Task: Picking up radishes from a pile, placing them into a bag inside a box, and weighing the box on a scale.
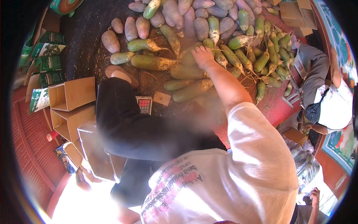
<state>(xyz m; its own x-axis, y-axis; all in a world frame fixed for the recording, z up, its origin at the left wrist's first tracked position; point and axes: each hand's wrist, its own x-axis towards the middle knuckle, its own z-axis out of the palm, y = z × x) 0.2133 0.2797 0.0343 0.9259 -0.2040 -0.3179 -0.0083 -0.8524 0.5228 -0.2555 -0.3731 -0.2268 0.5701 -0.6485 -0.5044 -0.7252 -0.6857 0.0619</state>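
Note:
My right hand (203, 56) reaches across the heap on the floor. Its fingers are bent over the end of a large green radish (187, 58), slightly blurred there. Close by, more long green radishes (192, 90) lie roughly side by side, and another green radish (213, 29) stands just beyond the fingers. Lower left, glare swallows most of my left arm. A brownish, hand-like shape (82, 181) shows beside the cardboard boxes; its fingers cannot be made out.
Pinkish, soil-dusted radishes (201, 28) pile up at the far side. Rooted green radishes (262, 61) heap to the right. Open cardboard boxes (80, 93) stack at the left. A calculator (144, 104) and a cardboard scrap (162, 98) lie near my knee. Another person (333, 104) is at the right.

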